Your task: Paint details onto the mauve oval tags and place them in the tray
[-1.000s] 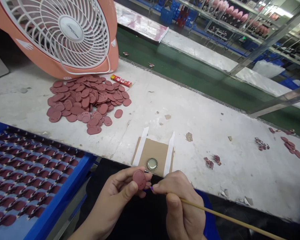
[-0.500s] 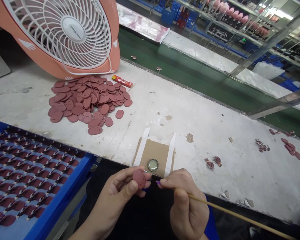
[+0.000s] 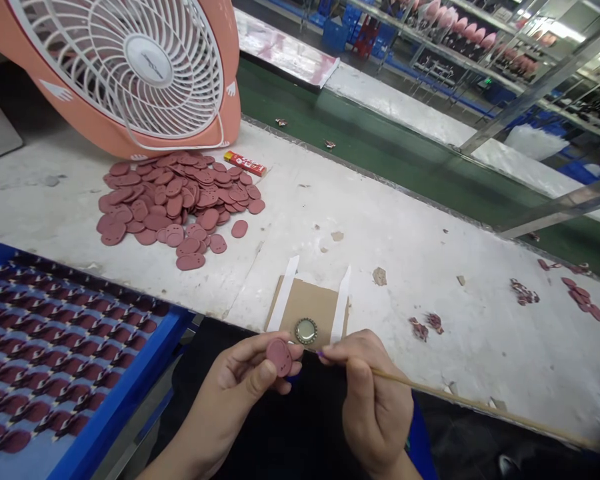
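left hand (image 3: 230, 393) pinches maroon oval disc (image 3: 279, 357); right hand (image 3: 375, 400) grips bamboo stick (image 3: 470, 400), tip now moved off disc, twd bottle cap (image 3: 306, 331).

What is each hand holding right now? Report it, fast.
Left hand: closed, holding a maroon oval piece between thumb and fingers.
Right hand: closed, gripping a thin wooden stick.
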`<state>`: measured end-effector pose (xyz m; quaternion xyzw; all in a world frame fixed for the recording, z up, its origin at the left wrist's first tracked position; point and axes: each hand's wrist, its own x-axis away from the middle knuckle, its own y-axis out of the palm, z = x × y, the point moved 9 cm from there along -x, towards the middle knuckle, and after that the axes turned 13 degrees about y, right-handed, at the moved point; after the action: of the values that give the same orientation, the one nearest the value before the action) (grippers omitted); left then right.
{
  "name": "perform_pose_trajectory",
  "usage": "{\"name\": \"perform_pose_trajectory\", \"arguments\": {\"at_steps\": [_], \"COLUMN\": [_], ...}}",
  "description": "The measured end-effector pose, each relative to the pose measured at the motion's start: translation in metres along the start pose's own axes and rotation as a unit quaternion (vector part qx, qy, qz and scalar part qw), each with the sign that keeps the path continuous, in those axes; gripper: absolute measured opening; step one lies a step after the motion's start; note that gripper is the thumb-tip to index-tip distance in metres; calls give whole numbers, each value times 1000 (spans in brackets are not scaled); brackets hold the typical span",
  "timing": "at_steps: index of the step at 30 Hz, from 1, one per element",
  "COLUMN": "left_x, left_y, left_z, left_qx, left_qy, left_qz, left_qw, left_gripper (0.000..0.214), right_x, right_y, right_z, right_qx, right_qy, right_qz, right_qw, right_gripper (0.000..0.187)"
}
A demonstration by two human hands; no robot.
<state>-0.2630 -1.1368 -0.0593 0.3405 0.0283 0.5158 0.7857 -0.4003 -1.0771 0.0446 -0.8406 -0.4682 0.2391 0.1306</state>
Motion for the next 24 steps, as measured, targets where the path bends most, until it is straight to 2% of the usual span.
{"name": "perform_pose_trajectory", "arguments": {"at_steps": [3, 6, 12, 18, 20, 22, 24], "left_x": [0, -1, -2, -1, 0, 0, -1], "left_y": [3, 4, 3, 2, 0, -5, -8], "left_z": [3, 4, 3, 4, 5, 5, 8], "left_qx": [-9, -13, -14, -26, -28, -32, -35], "left_qy": [7, 11, 13, 12, 6, -3, -9], "left_qz": [-9, -18, -22, 9, 28, 54, 72], "left_qw": [1000, 1000, 1000, 1000, 999, 998, 997], "left_gripper": [21, 24, 25, 25, 29, 34, 35], "right_x": [1, 0, -3, -4, -8, -22, -51], "right_y": [1, 6, 12, 16, 11, -3, -27], "right_z": [-13, -22, -20, -18, -19, -22, -25], "right_qx": [-56, -54, -36, -51, -78, -96, -72], "right_qy": [-10, -24, -19, -18, -18, -27, -39], "right_qz": [-23, -42, -59, -64, -69, -58, -6], "right_qw": [998, 997, 997, 996, 994, 993, 997], "right_gripper": [24, 24, 23, 24, 25, 26, 26]}}
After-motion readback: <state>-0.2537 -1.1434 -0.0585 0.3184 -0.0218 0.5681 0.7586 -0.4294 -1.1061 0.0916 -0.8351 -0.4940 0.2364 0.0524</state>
